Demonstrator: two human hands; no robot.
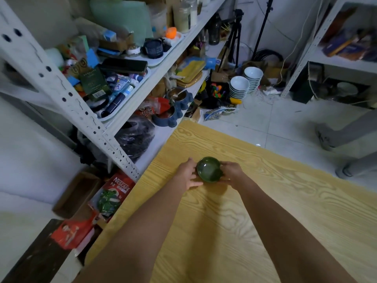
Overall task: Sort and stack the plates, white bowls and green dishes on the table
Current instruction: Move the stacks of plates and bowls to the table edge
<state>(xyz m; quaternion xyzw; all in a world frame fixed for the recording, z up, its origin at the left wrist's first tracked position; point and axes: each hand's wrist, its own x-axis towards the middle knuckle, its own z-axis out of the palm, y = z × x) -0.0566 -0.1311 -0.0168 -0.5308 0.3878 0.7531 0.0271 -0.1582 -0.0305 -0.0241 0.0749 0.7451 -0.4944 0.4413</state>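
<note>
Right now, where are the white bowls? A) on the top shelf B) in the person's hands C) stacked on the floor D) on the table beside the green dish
C: two stacks of white bowls stand on the tiled floor past the table; the left hand and right hand hold only the green dish.

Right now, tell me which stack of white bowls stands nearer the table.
The left stack, next to the shelf clutter; the other stack stands behind it, farther from the table.
</note>
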